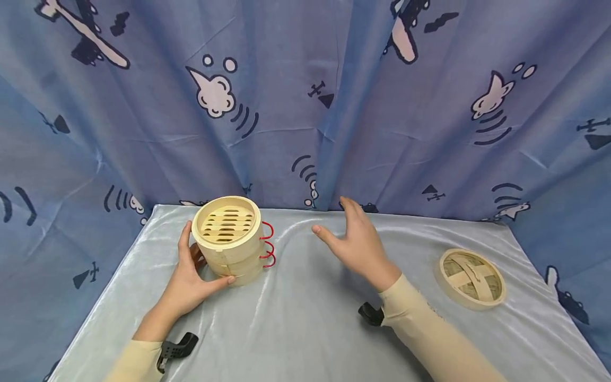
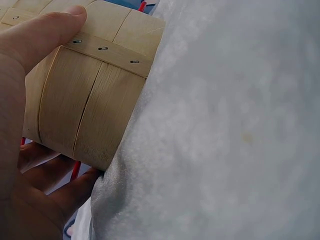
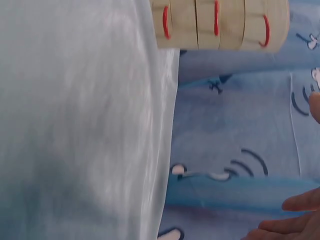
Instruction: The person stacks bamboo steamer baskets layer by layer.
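Observation:
A round bamboo steamer (image 1: 238,254) of stacked tiers stands at the left of the table, its slatted top tier uncovered. My left hand (image 1: 191,281) grips it from the left, thumb across the front and fingers curled behind. In the left wrist view, the thumb lies by a stapled band on the steamer wall (image 2: 75,105). Red cord loops (image 3: 216,17) stick out from its right side. My right hand (image 1: 358,246) hovers over the middle of the table, apart from the steamer, with thumb and fingers spread and nothing in them.
The woven steamer lid (image 1: 470,276), with a crossed band and a handle on top, lies at the right of the table. Shiny pale cloth (image 1: 296,329) covers the table. Behind it hangs a blue patterned curtain (image 1: 281,170).

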Available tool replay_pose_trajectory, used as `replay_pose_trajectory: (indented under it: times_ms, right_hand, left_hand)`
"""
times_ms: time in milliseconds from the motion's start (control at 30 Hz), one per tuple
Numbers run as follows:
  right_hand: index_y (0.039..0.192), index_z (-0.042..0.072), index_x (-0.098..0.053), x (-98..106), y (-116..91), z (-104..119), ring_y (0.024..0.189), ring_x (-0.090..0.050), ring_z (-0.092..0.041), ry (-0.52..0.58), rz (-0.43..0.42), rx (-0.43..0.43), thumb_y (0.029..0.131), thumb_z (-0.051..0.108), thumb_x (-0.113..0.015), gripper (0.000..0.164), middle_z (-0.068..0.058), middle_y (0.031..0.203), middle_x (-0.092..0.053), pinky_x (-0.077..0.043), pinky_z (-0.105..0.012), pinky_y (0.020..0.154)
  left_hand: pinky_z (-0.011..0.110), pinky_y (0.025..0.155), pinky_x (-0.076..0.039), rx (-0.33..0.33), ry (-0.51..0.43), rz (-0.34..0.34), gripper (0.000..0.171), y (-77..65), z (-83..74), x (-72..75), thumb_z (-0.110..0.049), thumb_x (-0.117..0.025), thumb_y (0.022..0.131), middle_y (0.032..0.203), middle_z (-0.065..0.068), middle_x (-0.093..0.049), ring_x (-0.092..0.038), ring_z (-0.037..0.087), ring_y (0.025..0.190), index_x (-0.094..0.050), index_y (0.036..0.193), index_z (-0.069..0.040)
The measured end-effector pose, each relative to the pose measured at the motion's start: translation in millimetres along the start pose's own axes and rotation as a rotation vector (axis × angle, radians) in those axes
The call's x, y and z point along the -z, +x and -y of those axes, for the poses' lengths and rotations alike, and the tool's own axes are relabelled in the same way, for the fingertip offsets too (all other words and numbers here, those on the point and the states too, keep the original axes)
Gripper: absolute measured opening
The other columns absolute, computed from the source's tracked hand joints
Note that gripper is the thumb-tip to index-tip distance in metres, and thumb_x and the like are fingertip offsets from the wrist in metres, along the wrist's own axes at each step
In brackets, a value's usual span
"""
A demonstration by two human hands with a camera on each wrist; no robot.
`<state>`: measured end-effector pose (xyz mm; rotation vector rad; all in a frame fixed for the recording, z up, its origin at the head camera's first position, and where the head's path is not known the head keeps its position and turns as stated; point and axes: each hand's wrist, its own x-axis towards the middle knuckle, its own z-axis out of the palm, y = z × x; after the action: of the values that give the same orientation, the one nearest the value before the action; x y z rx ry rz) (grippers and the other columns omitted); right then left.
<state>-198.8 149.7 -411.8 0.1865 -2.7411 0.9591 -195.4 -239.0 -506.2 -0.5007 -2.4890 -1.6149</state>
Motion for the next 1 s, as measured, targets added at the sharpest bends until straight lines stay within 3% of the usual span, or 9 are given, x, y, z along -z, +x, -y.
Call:
replay_pose_trajectory:
  times_ms: [100, 300, 400, 533, 800, 1000]
  right_hand:
    - [0.166, -0.005, -0.036, 8.1, -1.9, -9.8, 0.152, -0.043, -0.047, -0.018, -0.012, -0.019, 0.100, 0.067, -0.069, 0.103, -0.025, 0.169, -0.040, -0.037, -0.066, 0.121]
    - [0.168, -0.005, -0.032, 23.3, -4.8, -24.9, 0.154, -0.038, -0.050, -0.043, -0.004, -0.052, 0.101, 0.072, -0.063, 0.106, -0.028, 0.171, -0.035, -0.034, -0.069, 0.122]
    - [0.167, -0.006, -0.033, 29.5, -8.7, -36.0, 0.153, -0.038, -0.051, -0.062, -0.018, -0.058, 0.102, 0.071, -0.063, 0.105, -0.029, 0.170, -0.036, -0.034, -0.070, 0.121]
    - [0.165, -0.008, -0.034, 34.0, -17.3, -55.2, 0.153, -0.037, -0.053, -0.097, -0.028, -0.068, 0.102, 0.069, -0.064, 0.105, -0.032, 0.168, -0.037, -0.033, -0.070, 0.121]
    - [0.162, -0.015, -0.034, 48.4, -38.6, -93.0, 0.150, -0.037, -0.058, -0.164, -0.033, -0.099, 0.103, 0.063, -0.067, 0.103, -0.038, 0.164, -0.038, -0.033, -0.072, 0.119]
    - [0.159, -0.018, -0.036, 65.0, -53.8, -116.2, 0.144, -0.041, -0.062, -0.183, -0.069, -0.124, 0.103, 0.057, -0.071, 0.100, -0.042, 0.158, -0.041, -0.035, -0.075, 0.116]
  left_hand:
    - [0.009, 0.110, -0.036, -0.007, 0.002, -0.012, 0.156, -1.8, -0.9, 2.0, -0.008, -0.103, 0.074, 0.160, 0.023, -0.047, -0.049, 0.034, 0.145, 0.013, 0.173, -0.039]
    - [0.009, 0.109, -0.037, -0.022, 0.005, -0.042, 0.156, -5.0, -2.1, 6.4, -0.004, -0.103, 0.072, 0.161, 0.022, -0.046, -0.048, 0.006, 0.141, 0.010, 0.173, -0.039]
    - [0.009, 0.109, -0.038, -0.029, -0.003, -0.045, 0.156, -4.9, -2.7, 5.3, -0.003, -0.103, 0.072, 0.162, 0.022, -0.046, -0.047, 0.002, 0.140, 0.010, 0.174, -0.037]
    - [0.009, 0.110, -0.037, -0.030, -0.015, -0.040, 0.155, -4.9, -4.3, 2.3, -0.003, -0.103, 0.073, 0.163, 0.021, -0.044, -0.047, 0.008, 0.142, 0.010, 0.174, -0.036]
    - [0.009, 0.110, -0.037, -0.029, -0.023, -0.029, 0.156, -4.0, -4.9, -3.5, -0.003, -0.103, 0.072, 0.164, 0.021, -0.043, -0.046, 0.037, 0.146, 0.011, 0.174, -0.035]
    - [0.009, 0.109, -0.036, -0.034, -0.003, -0.027, 0.156, -1.3, -3.3, -5.0, -0.004, -0.103, 0.072, 0.162, 0.023, -0.045, -0.047, 0.042, 0.145, 0.012, 0.174, -0.036]
